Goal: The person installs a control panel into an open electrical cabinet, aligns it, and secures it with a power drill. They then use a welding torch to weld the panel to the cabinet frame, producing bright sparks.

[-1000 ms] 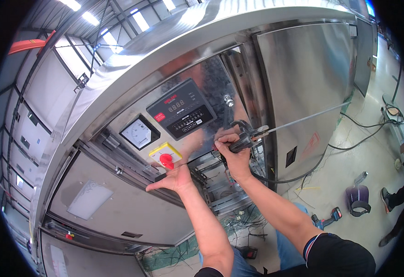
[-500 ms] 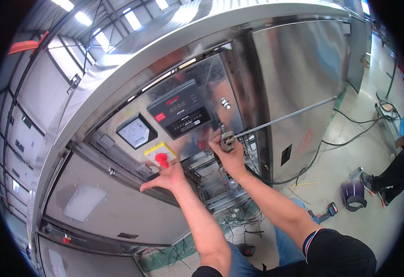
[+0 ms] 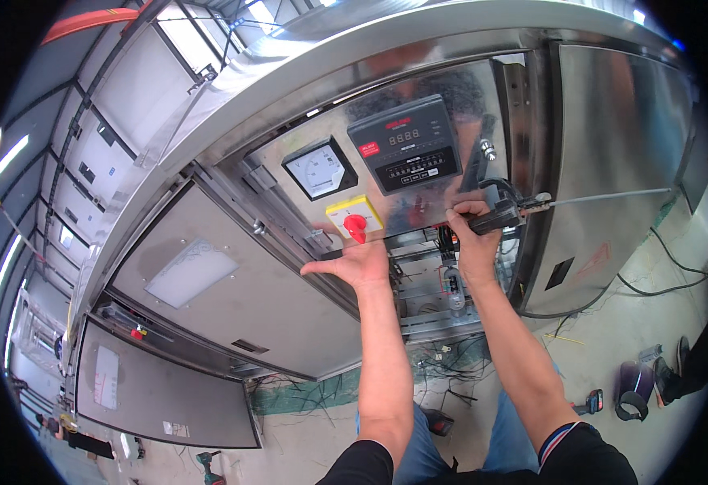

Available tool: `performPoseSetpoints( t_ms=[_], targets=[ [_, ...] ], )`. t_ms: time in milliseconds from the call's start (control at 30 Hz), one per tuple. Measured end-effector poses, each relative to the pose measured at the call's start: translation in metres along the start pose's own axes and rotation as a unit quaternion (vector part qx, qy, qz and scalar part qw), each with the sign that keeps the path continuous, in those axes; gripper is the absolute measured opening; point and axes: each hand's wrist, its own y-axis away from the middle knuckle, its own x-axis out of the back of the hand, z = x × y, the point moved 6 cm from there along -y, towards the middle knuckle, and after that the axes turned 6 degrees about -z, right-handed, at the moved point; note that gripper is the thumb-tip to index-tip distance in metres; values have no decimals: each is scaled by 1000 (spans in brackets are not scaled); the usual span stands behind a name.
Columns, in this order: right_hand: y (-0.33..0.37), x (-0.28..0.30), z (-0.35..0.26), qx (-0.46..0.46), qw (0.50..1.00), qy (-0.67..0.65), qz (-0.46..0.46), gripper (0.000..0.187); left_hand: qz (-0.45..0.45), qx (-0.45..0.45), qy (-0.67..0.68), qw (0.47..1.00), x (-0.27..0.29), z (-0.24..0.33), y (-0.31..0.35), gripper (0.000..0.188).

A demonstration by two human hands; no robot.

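My left hand (image 3: pixel 360 265) lies just under the red knob of a yellow rotary switch (image 3: pixel 354 214), at the lower edge of a steel control panel (image 3: pixel 297 220). Its thumb is stretched out to the left; the other fingertips are partly hidden by the panel edge. My right hand (image 3: pixel 477 242) is closed round the black handle of what looks like a welding electrode holder (image 3: pixel 495 217). From its jaws a thin grey rod (image 3: pixel 612 196) points right, across a steel door. Above the hands the panel bears a needle meter (image 3: pixel 319 168) and a dark digital controller (image 3: pixel 406 144).
Wiring and fittings show in the opening (image 3: pixel 439 283) below the panel. A large steel door (image 3: pixel 232 283) hangs at the left. Cable scraps (image 3: pixel 451 368), a cordless drill (image 3: pixel 210 469) and a purple-black welding helmet (image 3: pixel 634 392) lie on the floor. Another person's leg (image 3: pixel 697 356) is at right.
The view has swung left, so the cabinet sits further right. My right hand has turned the holder so its black handle shows side-on. My left hand keeps its place below the switch.
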Motion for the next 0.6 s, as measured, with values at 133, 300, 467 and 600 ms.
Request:
performPoseSetpoints(
  t_ms=[133,300,467,600],
  targets=[
    [-4,1,1,18,1000,3,-14,15,-1,-6,-7,1000,-2,0,0,98],
    [-5,-1,-6,68,997,27,-34,19,-60,12,-30,998,-4,0,0,98],
    [-1,1,-2,41,997,46,-38,16,-53,46,-54,996,-5,2,3,101],
    [1,3,0,43,996,64,-33,15,-30,45,-41,998,2,4,-1,117]
  ],
)
